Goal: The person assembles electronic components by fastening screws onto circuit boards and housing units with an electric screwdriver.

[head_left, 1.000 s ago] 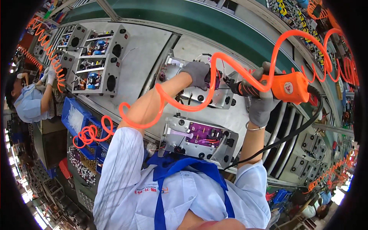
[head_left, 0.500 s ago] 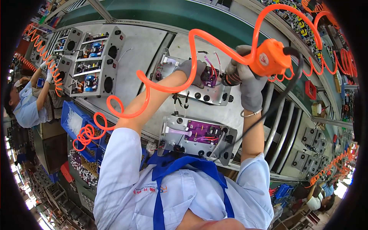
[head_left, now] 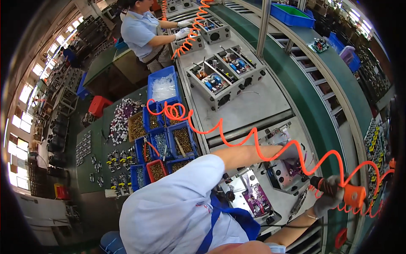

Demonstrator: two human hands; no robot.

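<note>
Steel-topped work table: the pale grey, flat metal surface (head_left: pixel 258 116) bears several units at what look like differing stages.
Belt: the long green conveyor (head_left: pixel 302 95) runs along the table's far side.
Paired chassis: two joined silver, box-shaped, open-topped metal housings (head_left: pixel 239 89) sit farther up the table, with boards, wiring and blue parts inside; these look the most complete, though their tops are uncovered.
Near chassis: the silver sheet-metal housing (head_left: pixel 239 188) closest to the body has a rectangular purple circuit board (head_left: pixel 256 202) lying in it; nothing covers it, and neither hand is on it.
Chassis in work: the matching silver metal housing (head_left: pixel 289 186), just beyond the near one, lies under the left arm's reach; it seems part done, its own purple circuit board (head_left: pixel 293 169) lying inside and partly hidden.
Driver: the orange-bodied power tool with a black nose (head_left: pixel 354 197) points toward that housing; whether its tip touches cannot be told.
Right hand: the grey-gloved hand (head_left: pixel 332 199) is closed around the driver.
Left hand: the grey-gloved hand (head_left: pixel 291 154) is at the farther purple board; its fingers are obscured, so how far closed cannot be told.
Board screws: too small to make out, so fastening done or left is unclear.
</note>
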